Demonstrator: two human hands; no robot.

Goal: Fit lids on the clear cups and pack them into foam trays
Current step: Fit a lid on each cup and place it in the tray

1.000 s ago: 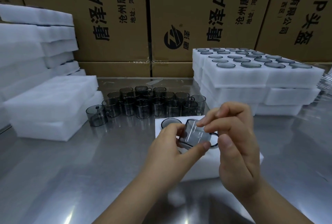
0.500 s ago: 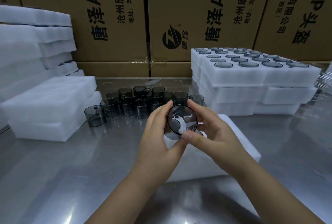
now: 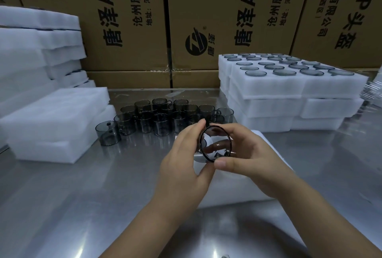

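Observation:
Both hands hold one clear smoky cup (image 3: 215, 144) tipped on its side, its round end facing me, above a white foam tray (image 3: 248, 191) on the steel table. My left hand (image 3: 186, 160) grips the cup from the left, fingers curled round its wall. My right hand (image 3: 248, 154) pinches the dark rim from the right, thumb at the bottom edge. The tray is mostly hidden under my hands. A cluster of several loose smoky cups (image 3: 171, 117) stands just beyond.
Stacked foam trays filled with lidded cups (image 3: 289, 84) rise at the right. Foam blocks (image 3: 53, 121) lie at the left, with a taller foam stack (image 3: 31, 51) behind. One cup (image 3: 107, 133) stands apart by them. Cardboard boxes (image 3: 206, 20) wall the back.
The cup has been turned from lying crosswise over the tray to pointing its round end at me, and lifted slightly. Both hands kept their hold and shifted around it.

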